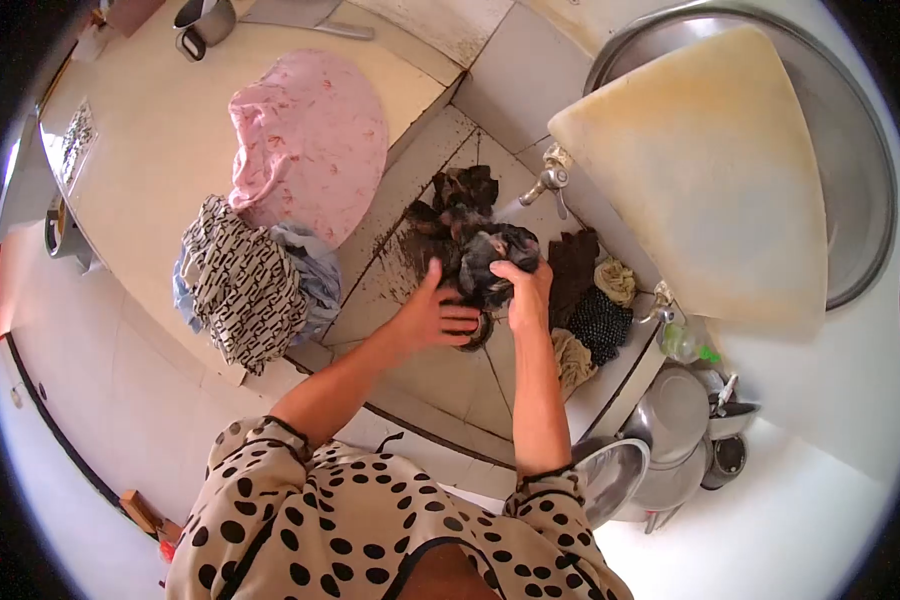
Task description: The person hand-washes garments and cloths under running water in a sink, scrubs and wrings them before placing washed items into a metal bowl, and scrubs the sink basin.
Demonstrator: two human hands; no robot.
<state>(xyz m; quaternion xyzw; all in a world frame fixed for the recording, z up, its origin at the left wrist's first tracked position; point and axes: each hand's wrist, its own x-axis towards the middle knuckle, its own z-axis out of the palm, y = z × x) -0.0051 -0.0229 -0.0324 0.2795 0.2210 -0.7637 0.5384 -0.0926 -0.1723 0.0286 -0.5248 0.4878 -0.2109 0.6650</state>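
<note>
My right hand (526, 290) grips a wet, bunched dark cloth (495, 258) over the tiled basin (410, 375). Left of it, my left hand (435, 315) has its fingers spread near the cloth's lower edge, holding nothing. Water runs from the tap (550, 183) toward the cloth. More dark wet fabric (465, 192) lies behind it on the tiles, with dark specks around. Partly hidden below the cloth is a round drain (478, 332). Brown, black dotted (600, 325) and cream cloths lie bunched to the right of my right hand.
A pink cloth (325, 145) and a patterned cloth (245, 285) lie on the left counter. A large board (715, 180) leans against a round metal basin (865, 190) at the right. Below are a second tap (662, 300), a plastic bottle (682, 343) and metal pots (670, 410).
</note>
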